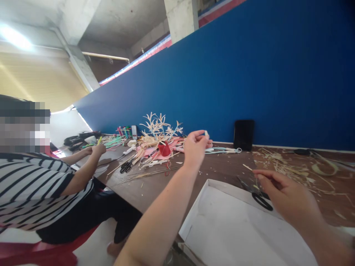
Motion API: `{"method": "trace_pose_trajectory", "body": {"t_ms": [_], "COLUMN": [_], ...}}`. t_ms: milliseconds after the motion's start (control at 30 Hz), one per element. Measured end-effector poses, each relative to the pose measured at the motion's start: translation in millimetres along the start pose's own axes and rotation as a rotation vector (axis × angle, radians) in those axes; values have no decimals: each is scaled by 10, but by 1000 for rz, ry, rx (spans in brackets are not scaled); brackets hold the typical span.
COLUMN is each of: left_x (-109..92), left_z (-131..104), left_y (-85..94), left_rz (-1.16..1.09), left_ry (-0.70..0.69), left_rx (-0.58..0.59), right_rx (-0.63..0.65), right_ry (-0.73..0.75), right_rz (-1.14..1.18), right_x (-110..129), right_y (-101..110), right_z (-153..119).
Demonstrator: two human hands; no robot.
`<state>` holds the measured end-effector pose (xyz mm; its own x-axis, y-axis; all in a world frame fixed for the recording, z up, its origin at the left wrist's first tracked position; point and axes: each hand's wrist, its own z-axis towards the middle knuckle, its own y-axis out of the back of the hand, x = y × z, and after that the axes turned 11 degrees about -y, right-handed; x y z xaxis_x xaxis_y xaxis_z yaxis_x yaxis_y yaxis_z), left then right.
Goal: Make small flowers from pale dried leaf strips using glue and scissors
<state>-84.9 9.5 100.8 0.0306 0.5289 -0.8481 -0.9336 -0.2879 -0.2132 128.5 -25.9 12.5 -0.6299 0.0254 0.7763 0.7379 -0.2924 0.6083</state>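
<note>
My left hand [195, 147] is raised over the table with its fingers pinched on a small whitish piece [206, 134], too small to name. Lower and to the right, my right hand [288, 194] pinches a thin pale strip [247, 167] that looks like straw or wood. Scissors with black handles [262, 202] lie just beside the right hand, partly hidden by it, near the rim of a shallow white box [219, 183]. Behind my left hand stands a bunch of pale straw-like flowers [155, 125], next to a red object [164, 149].
A dark phone [244, 135] leans against the blue partition [263, 74]. Pale shavings [288, 166] are strewn at right. Black scissors [127, 165] and pale blue cords [222, 150] lie farther back. At left, a person in a striped shirt [33, 188] works with a yellow-green item.
</note>
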Motion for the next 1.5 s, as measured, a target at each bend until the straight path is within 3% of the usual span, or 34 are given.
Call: {"method": "trace_pose_trajectory", "body": {"t_ms": [200, 300, 400, 500, 633, 933, 1100, 1200, 1367, 1500], "left_x": [88, 295, 543, 751, 908, 894, 935, 962, 1011, 1051], "left_z": [-435, -545, -637, -733, -786, -766, -739, -729, -737, -733], "left_y": [-604, -828, -944, -925, -780, -698, -668, -637, -601, -588], "left_rz": [-267, -324, -314, -221, -83, -154, -45, 73, 247, 295], "left_ry": [183, 247, 254, 234, 240, 223, 134, 42, -48, -100], "left_rx": [19, -7, -38, -17, 126, 187, 177, 142, 99, 59], "right_rx": [-1, -15, -52, -78, -70, -46, -35, 12, 186, 276], "right_ry": [-18, -36, 11, 78, 92, 3, -40, -40, -111, -154], "right_rz": [14, -7, 11, 60, 101, 165, 142, 29, -390, -531], "right_x": [42, 27, -12, -38, -39, -32, -61, -93, -85, -48], "right_y": [60, 74, 75, 80, 82, 93, 137, 178, 247, 259], "right_z": [7, 37, 64, 68, 54, 36, 72, 73, -10, -44]}}
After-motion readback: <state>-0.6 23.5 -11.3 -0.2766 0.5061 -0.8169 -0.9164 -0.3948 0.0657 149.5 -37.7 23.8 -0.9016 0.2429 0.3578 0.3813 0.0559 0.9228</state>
